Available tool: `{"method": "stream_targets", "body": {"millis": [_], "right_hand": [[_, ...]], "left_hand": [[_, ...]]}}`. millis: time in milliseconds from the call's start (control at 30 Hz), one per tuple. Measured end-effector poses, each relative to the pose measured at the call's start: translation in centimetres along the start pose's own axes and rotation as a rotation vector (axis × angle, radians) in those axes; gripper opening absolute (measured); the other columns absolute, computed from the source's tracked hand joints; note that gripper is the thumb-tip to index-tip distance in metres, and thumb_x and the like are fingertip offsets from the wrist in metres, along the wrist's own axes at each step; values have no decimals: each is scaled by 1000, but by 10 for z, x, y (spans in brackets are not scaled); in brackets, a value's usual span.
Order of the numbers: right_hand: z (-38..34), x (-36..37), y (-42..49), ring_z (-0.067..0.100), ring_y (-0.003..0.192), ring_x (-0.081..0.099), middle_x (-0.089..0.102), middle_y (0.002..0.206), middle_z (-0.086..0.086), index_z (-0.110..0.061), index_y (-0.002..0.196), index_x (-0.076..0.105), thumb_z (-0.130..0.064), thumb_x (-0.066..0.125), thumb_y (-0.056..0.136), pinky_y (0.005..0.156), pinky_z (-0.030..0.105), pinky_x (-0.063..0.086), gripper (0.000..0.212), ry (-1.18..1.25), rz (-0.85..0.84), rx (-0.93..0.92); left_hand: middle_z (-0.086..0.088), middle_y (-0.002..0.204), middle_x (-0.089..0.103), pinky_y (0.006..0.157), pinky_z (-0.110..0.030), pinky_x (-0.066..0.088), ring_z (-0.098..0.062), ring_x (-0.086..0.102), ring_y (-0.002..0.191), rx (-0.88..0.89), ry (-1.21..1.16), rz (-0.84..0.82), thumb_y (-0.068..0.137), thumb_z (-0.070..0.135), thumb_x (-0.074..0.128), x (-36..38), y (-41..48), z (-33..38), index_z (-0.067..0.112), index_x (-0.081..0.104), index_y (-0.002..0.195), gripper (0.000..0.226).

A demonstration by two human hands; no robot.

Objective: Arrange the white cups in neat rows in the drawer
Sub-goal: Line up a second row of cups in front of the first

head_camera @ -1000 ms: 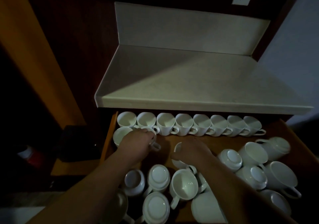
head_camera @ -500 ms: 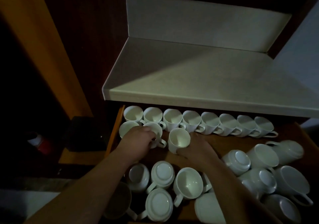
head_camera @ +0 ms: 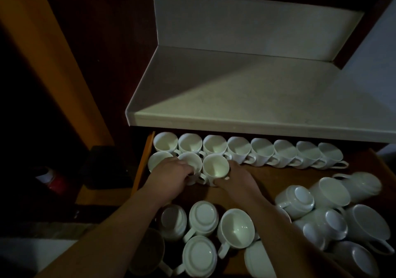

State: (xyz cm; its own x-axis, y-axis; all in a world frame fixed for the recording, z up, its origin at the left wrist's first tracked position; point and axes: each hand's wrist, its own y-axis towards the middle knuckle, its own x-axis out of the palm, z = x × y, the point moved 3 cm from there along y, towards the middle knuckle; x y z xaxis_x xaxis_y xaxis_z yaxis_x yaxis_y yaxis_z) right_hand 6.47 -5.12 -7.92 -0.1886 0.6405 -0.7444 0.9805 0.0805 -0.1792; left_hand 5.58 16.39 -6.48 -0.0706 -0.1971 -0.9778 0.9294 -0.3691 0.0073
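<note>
Two hands work the second row: the right hand grips an upright cup, the left hand clasps the neighbouring cup at its 9 o'clock. Next move, I judge: seat it, then fetch from the jumbled cups at 4 o'clock. Bare drawer floor lies open toward 3 o'clock; the counter overhangs the back row.

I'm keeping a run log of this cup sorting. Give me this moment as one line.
stage: filling second row | left hand: on second cup | right hand: holding third cup upright | back row: done | loose cups: many remain
</note>
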Motion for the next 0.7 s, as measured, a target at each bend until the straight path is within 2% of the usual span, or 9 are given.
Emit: {"method": "stream_targets", "body": {"millis": [67, 133, 200, 267, 333, 433, 533, 633, 700], "right_hand": [[-1, 1, 1, 15, 104, 64, 69, 112, -4, -22, 125, 56, -35, 79, 77, 78, 27, 45, 55, 1, 10, -7], [-1, 1, 1, 15, 101, 64, 68, 109, -5, -21, 122, 57, -33, 80, 78, 71, 23, 42, 52, 6, 12, -15], [-1, 0, 0, 13, 99, 64, 68, 107, -7, -22, 121, 57, -33, 80, 78, 66, 19, 39, 50, 8, 11, -32], [0, 0, 1, 13, 100, 64, 68, 107, -8, -24, 120, 57, -37, 80, 75, 69, 22, 41, 52, 21, 13, -39], [3, 2, 5, 12, 99, 65, 68, 106, -9, -26, 119, 58, -42, 79, 72, 73, 25, 43, 54, 28, 5, -41], [3, 4, 7, 8, 94, 66, 69, 100, -11, -29, 112, 59, -52, 75, 65, 72, 26, 47, 55, 26, -1, -42], [7, 7, 10, 7, 91, 67, 70, 96, -11, -30, 107, 62, -57, 75, 62, 75, 29, 53, 54, 20, -8, -45], [3, 4, 8, 6, 90, 67, 70, 95, -12, -31, 105, 62, -51, 76, 64, 72, 26, 49, 48, 17, -1, -63], [1, 2, 4, 6, 92, 66, 70, 98, -13, -30, 108, 62, -45, 78, 67, 75, 27, 50, 47, 20, -8, -59]], "left_hand": [[0, 98, 71, 83, -41, 51, -24, 62, 96, -6, 12, -18, 87, 20, 62, 0, 1, 1, 22, 75, 98, 17], [0, 105, 69, 87, -41, 50, -24, 61, 102, -20, -10, -19, 89, 22, 62, -2, -1, 2, 23, 74, 104, 19], [1, 122, 63, 97, -38, 47, -21, 56, 115, -54, -72, -4, 87, 22, 65, -9, -4, -1, 24, 68, 121, 33], [4, 137, 52, 109, -35, 40, -21, 46, 129, -128, -66, 9, 84, 24, 70, -18, -8, -9, 29, 56, 138, 56], [4, 142, 43, 115, -40, 33, -26, 32, 141, -231, -18, -20, 84, 30, 74, -25, -12, -21, 33, 46, 144, 67], [0, 151, 36, 114, -44, 39, -31, 17, 152, -311, -10, -84, 88, 21, 72, -25, -18, -34, 30, 39, 149, 70], [-1, 156, 39, 109, -45, 45, -30, 30, 148, -291, -35, -125, 90, 17, 67, -23, -20, -35, 31, 35, 152, 71], [1, 152, 45, 102, -42, 49, -26, 46, 138, -279, -39, -127, 91, 16, 65, -20, -19, -34, 34, 37, 152, 69], [2, 152, 44, 101, -42, 50, -24, 47, 137, -280, -40, -117, 91, 15, 66, -19, -21, -35, 35, 37, 152, 70]]}}
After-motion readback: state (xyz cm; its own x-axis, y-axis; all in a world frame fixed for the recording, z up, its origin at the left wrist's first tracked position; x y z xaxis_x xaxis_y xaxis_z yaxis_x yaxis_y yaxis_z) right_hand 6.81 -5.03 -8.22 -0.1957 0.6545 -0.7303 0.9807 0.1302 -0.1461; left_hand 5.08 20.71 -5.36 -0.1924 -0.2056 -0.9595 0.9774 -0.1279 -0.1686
